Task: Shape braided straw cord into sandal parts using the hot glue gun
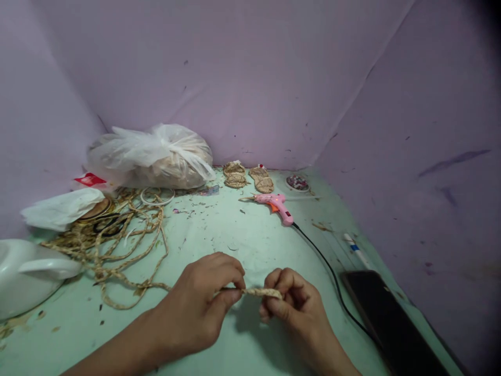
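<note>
A braided straw cord stretches between my two hands, just above the pale green tabletop. My left hand pinches it between thumb and fingers. Close to the cord's end, my right hand grips it with thumb and fingertips. From my left hand the cord runs back to a loose tangle of the same braid on the left. Beyond my hands lies a pink hot glue gun, its black cable trailing toward the right front.
Two small woven sandals and a dish of beads sit by the back wall. A stuffed plastic bag is at back left, a white jug-like vessel at left. On the right are a marker and a dark phone-like slab.
</note>
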Tool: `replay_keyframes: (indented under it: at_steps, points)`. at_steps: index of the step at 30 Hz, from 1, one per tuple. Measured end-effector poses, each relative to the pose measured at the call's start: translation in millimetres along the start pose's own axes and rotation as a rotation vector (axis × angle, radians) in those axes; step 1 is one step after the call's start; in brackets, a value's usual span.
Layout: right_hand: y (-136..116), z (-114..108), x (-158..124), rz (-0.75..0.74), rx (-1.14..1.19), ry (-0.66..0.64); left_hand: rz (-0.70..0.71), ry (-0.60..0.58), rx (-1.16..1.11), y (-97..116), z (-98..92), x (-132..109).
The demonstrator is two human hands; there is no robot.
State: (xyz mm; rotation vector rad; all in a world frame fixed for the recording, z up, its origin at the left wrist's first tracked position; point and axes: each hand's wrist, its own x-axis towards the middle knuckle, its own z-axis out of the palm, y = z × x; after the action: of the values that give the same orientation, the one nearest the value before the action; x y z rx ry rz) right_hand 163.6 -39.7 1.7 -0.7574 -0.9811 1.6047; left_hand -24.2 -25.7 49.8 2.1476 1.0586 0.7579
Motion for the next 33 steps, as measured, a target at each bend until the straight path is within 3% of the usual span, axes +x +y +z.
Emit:
replay_keyframes:
  at_steps: [4,8,12,16,19,23,28,33]
  points:
    - [3,1,3,0.233,0.273,0.116,-0.44,-0.141,-0.289,-2,3.0,8]
    - [2,3,5,0.432,0.364,0.252,-0.625,-0.15,-0.555,-7,7.7,14]
    - [2,1,5,0.392,0.197,0.21,-0.771,-0.096,-0.577,-14,9.9,14]
    - [2,-4,3,0.155,-0.156,0.112,-0.811,-0.096,-0.675,-18,10.2,14]
    - [-1,-6,1,-0.05,-0.476,-0.035,-0.82,-0.133,-0.696,-18,10.9,13]
    - [-2,-5,1,-0.145,-0.672,-0.176,-0.812,-0.176,-0.673,-16,12.4,13]
    - [6,-6,3,-0.22,-0.712,-0.135,-0.765,-0.262,-0.617,-18,10.3,13]
    - [11,-11,3,-0.081,-0.66,-0.026,-0.793,-0.226,-0.648,-23,-3.0,16]
